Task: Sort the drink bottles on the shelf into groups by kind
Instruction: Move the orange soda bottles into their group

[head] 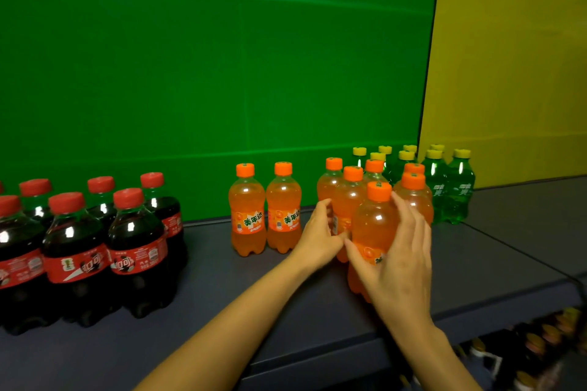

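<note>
- Your R hand [400, 263] wraps the front Mirinda bottle [374, 225] at mid-body; thumb on its left flank, fingers [409, 219] curved round the right side; grip looks closed on it.
- Your L hand [319, 233] is just left of that; its fingers curl vs. the label side of the next Mirinda bottle [351, 197], one row back; reads as a light hold, tho how far round they reach is hidden.
- Both bottles stand upright on the grey shelf [222, 279]; long axis vertical, orange caps up; the front one is nearest the shelf edge, at the head of the orange cluster.
- Key relation: the Mirinda pair [246, 209] stands apart to the left of the cluster w/ bare shelf between; your L hand is the nearer one to that gap; closing up the group prob. means a move leftward, axis kept vertical.
- Coca-Cola bottles [76, 251] are well apart at far left; Sprite bottles [457, 190] crowd the cluster's rear right; can't tell if they touch, so mind a knock there.
</note>
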{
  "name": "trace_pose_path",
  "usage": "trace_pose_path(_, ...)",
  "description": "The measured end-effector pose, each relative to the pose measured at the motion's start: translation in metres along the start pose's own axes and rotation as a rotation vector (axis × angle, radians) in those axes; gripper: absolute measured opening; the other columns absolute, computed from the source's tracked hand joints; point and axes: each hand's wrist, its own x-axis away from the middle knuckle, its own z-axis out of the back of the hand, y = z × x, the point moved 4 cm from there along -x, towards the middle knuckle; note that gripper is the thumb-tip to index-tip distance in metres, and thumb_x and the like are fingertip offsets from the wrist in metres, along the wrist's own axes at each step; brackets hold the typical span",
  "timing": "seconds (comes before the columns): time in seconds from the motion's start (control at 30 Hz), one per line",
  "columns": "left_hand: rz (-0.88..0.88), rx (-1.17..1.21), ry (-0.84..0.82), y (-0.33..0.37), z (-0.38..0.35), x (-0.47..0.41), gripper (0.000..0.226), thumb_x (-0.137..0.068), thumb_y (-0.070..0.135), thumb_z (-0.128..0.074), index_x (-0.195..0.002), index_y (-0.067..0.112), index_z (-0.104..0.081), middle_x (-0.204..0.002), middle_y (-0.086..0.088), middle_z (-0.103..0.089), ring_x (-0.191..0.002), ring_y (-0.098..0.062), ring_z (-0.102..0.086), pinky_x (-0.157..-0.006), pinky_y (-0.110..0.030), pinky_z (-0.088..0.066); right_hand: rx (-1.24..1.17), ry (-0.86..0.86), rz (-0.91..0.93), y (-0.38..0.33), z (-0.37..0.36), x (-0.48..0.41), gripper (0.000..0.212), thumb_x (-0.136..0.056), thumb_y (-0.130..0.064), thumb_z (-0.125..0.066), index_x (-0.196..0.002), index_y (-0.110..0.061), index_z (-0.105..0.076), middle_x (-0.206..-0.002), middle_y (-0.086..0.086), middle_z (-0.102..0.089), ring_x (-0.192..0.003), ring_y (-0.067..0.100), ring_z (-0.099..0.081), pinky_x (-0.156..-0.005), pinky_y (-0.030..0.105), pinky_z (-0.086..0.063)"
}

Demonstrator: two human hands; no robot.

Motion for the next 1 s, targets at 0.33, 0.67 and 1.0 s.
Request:
trace_pose_path(0.33,-0.012,-0.169,0.363,0.009,-0.016,-0.005,0.049,-0.079,0.026,-0.066,-0.117,0.007,-0.043,-0.118,-0.011,-0.053,-0.110,-0.025,-0.052,-0.090,-0.037,-0.043,-0.129,-0.195,-0.266,0.013,0.015,0.022,0.089,-0.065,-0.055,-0.068,-0.136,-0.035,-0.018,-0.135,-0.002,-0.047,-0.113,0.026,-0.055,-0.086,0.041,-0.048)
trace_pose_path(0.67,-0.042,0.029,0.255,0.010,0.033,0.027,0.074,-0.060,0.017,-0.085,-0.119,0.012,-0.040,-0.119,-0.006,-0.058,-0.109,-0.018,-0.058,-0.094,-0.036,-0.050,-0.420,-0.244,-0.385,0.025,0.014,0.014,0.075,-0.059,-0.061,-0.063,-0.122,-0.025,-0.043,-0.110,-0.005,-0.062,-0.101,0.017,-0.060,-0.090,0.045,-0.049)
trace_pose_path(1.0,-0.022,0.083,0.227,-0.001,0.108,0.073,0.063,-0.062,-0.005,-0.078,-0.113,0.017,-0.049,-0.109,0.005,-0.062,-0.088,0.006,-0.064,-0.072,-0.012,-0.051,-0.663,-0.450,-0.317,-0.015,-0.034,-0.007,0.051,-0.068,-0.042,-0.069,-0.112,-0.031,-0.044,-0.103,-0.019,-0.059,-0.094,-0.005,-0.058,-0.085,0.018,-0.048)
